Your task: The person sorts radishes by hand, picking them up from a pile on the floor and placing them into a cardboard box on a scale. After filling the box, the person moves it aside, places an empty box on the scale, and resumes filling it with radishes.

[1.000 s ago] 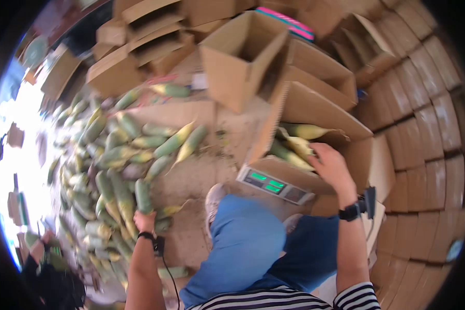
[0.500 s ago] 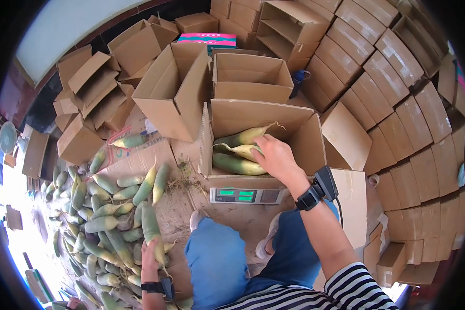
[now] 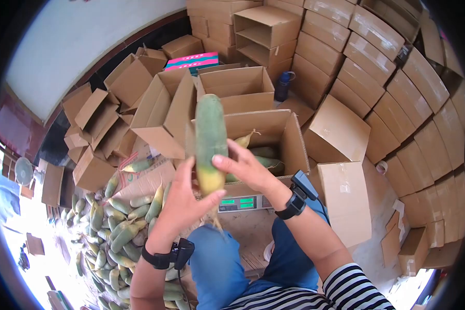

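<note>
A large green radish (image 3: 211, 132) with a yellowish root end stands nearly upright in front of me, slightly blurred. My left hand (image 3: 187, 204) is closed around its lower part, the thumb near the yellow end. From the other side my right hand (image 3: 248, 168) grips it, thumb pressed on the skin. Just behind is an open cardboard box (image 3: 263, 124) with several radishes (image 3: 274, 164) lying inside, partly hidden by my right hand. The box rests on a scale (image 3: 237, 203) with lit green displays.
On the floor to the left lies a big heap of radishes (image 3: 121, 232). Open cartons (image 3: 155, 121) stand beyond the box, and stacked boxes (image 3: 377, 98) line the right. A blue bottle (image 3: 282, 87) stands at the back. A cardboard flap (image 3: 346, 206) lies right of the scale.
My left hand has lifted a radish from the heap, up in front of the box. My right hand has left the radishes in the box and now holds the lifted one too.
</note>
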Demonstrator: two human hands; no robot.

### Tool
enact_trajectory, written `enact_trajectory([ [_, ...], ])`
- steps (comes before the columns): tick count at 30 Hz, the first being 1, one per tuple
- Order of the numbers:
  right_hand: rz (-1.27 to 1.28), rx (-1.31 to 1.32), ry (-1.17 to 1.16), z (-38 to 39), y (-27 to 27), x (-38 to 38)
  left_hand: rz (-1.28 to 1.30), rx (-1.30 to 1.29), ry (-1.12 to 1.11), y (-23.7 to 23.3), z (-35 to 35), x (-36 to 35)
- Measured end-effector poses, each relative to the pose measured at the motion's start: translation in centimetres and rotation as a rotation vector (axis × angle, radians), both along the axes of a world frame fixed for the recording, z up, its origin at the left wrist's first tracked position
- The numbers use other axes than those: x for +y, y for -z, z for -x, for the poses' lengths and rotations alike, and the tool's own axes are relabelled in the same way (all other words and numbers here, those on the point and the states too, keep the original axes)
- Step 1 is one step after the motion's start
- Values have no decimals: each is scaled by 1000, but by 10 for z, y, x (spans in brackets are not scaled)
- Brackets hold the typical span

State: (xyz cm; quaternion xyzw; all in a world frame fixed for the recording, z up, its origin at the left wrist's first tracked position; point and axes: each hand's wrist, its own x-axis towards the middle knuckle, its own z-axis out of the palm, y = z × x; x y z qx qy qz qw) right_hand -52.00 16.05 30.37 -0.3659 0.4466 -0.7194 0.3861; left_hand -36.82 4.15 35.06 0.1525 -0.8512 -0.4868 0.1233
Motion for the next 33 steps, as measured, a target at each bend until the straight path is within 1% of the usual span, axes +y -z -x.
enact_trajectory([
  [1, -18, -70, 102, 4, 3, 4, 6, -4, 18, 2, 4, 0],
  [2, -40, -39, 193, 10, 3, 9, 270, -27, 115, 4, 4, -2],
  [3, -37, -44, 203, 17, 4, 12, 534, -46, 205, 8, 2, -7],
  [5, -107, 238, 451, 33, 6, 16, 543, -98, 219, 34, -6, -25],
  [6, -246, 397, 489, 38, -7, 22, 600, -204, 254, 45, -11, -33],
  [7, -244, 392, 483, 42, -12, 26, 653, -312, 290, 51, -14, -38],
  [8, -466, 656, 466, 46, -14, 29, 651, -319, 291, 57, -16, -41],
  [9, -691, 918, 437, 48, -13, 33, 638, -256, 284, 63, -18, -42],
  [10, -692, 1013, 419, 54, 7, 31, 624, -191, 276, 65, -20, -42],
  [11, -691, 1010, 420, 54, 15, 28, 626, -194, 277, 65, -21, -42],
  [13, -970, 1362, 22, 54, 29, 18, 605, -211, 298, 62, -21, -43],
  [14, -894, 1430, -27, 53, 41, 15, 609, -211, 304, 61, -22, -43],
  [15, -896, 1425, -22, 53, 54, 12, 606, -220, 314, 61, -23, -42],
  [17, -778, 1390, -66, 50, 71, 3, 601, -229, 321, 60, -26, -42],
  [18, -707, 1397, -33, 47, 80, 0, 581, -238, 330, 59, -28, -42],
  [19, -705, 1399, -36, 45, 83, -4, 561, -247, 338, 59, -30, -41],
  [21, -795, 1183, 56, 43, 88, -12, 550, -241, 340, 59, -34, -42],
  [22, -789, 1187, 50, 43, 85, -12, 540, -236, 343, 60, -36, -43],
  [23, -788, 1169, 97, 44, 82, -10, 540, -238, 335, 61, -37, -44],
  [24, -789, 1147, 144, 45, 80, -7, 550, -244, 359, 62, -38, -46],
  [25, -787, 1146, 139, 45, 76, -5, 560, -250, 386, 64, -38, -47],
  [27, -865, 1220, 242, 49, 66, 0, 526, -246, 387, 66, -38, -50],
  [28, -861, 1167, 285, 51, 60, 3, 495, -240, 389, 66, -41, -51],
  [29, -860, 1167, 282, 53, 62, 6, 494, -241, 386, 65, -45, -53],
  [31, -698, 1196, 471, 60, 71, 10, 362, -232, 304, 57, -54, -57],
  [32, -777, 1204, 465, 64, 73, 10, 362, -235, 303, 52, -62, -59],
  [33, -775, 1199, 464, 66, 76, 13, 304, -225, 216, 45, -74, -58],
])
